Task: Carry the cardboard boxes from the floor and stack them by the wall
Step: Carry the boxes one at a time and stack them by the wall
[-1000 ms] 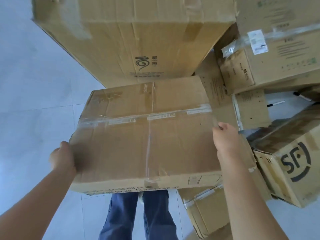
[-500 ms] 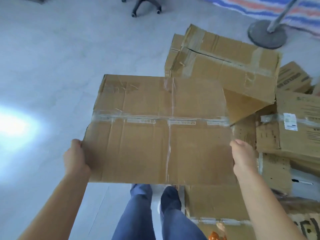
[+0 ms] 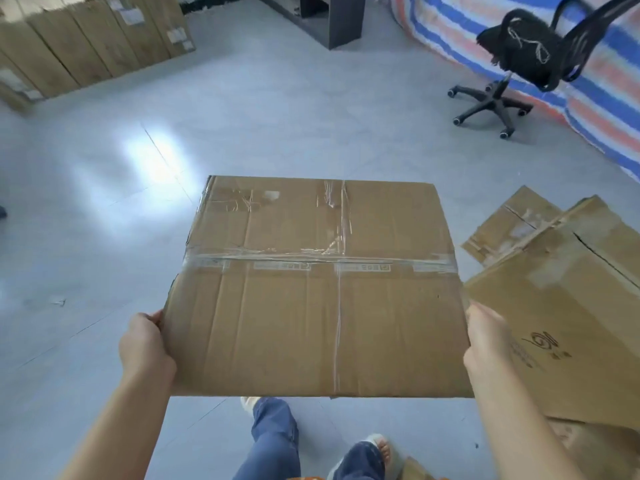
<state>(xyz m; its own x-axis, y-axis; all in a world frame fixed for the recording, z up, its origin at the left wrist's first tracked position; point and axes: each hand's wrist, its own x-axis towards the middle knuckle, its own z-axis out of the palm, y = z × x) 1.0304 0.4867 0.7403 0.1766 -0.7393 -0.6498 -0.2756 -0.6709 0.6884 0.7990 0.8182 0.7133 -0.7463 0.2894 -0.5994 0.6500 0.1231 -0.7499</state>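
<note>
Against the wall at far left, a row of boxes [image 3: 86,46] is seen stood on edge, likely the stack being built. Nearer, the left hand [image 3: 145,344] is pressed to the left edge of a flat taped box [image 3: 318,289], its fingers curled under, where they cannot be seen. The box is held level and clear of the floor [image 3: 242,126], out in front of the body (probably so the path ahead stays visible). On the opposite edge the right hand [image 3: 488,341] is clamped in the same way, so the load is shared evenly. To the right, more boxes [image 3: 571,323] are left lying on the floor, and an office chair [image 3: 519,60] is parked beyond them.
</note>
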